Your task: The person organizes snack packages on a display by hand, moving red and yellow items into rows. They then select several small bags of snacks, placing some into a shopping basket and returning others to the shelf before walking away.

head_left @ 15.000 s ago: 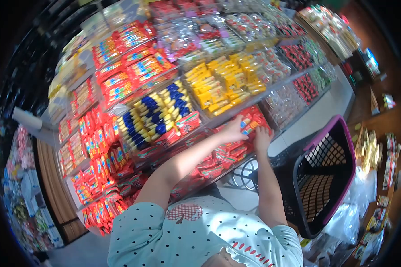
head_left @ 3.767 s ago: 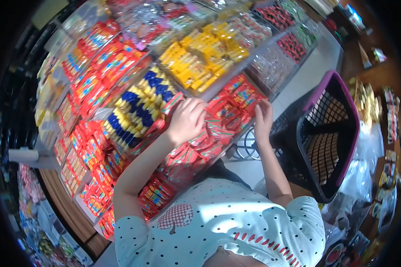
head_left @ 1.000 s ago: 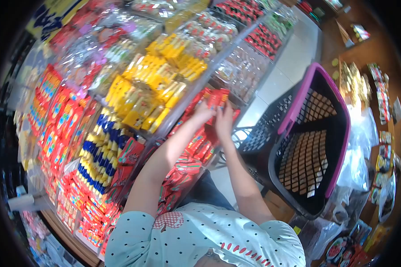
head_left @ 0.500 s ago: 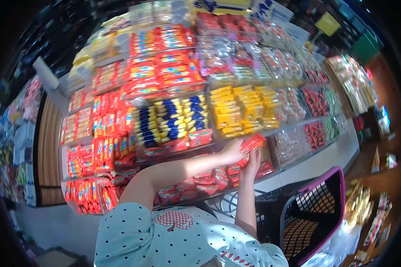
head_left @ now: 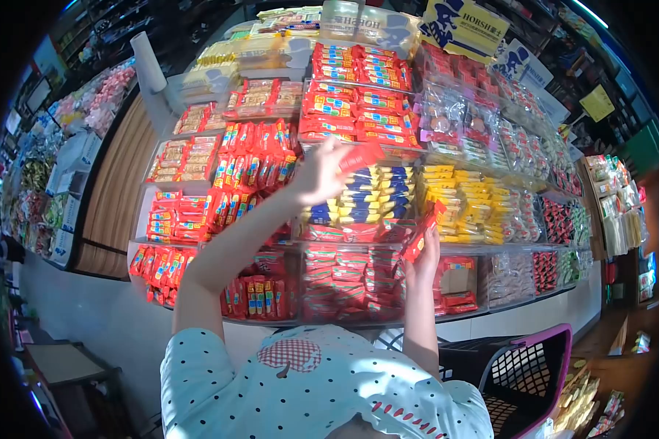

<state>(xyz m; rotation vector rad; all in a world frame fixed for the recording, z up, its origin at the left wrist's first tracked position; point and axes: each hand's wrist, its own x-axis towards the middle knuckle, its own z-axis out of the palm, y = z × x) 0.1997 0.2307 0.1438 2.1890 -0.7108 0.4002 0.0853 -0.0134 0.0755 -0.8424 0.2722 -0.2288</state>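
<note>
The left hand [head_left: 316,174] is raised in the upper middle of the frame, fingers clenched around a red snack packet [head_left: 364,154] that sticks out to the right of the fist. I see it held in front of the display shelf [head_left: 154,241], just over the bin of blue-and-yellow packets [head_left: 366,199] and below a row of red bars [head_left: 348,110]. The right hand [head_left: 425,257] sits lower, right of centre, grasping a second red packet [head_left: 422,233] that points up and to the right; I can't tell from here whether it is one packet or a few pressed together. That hand is up against the clear front of the lower bins, beside a bin of yellow packets [head_left: 467,208].

To the left of the raised arm I make out stacked red packs [head_left: 250,164] filling several bins. A yellow sign [head_left: 465,25] tops the shelf at upper right. At lower right, a black shopping basket [head_left: 556,344] with a magenta rim stands near the right elbow, well apart from both packets. A dotted pale shirt [head_left: 307,388] fills the bottom centre.
</note>
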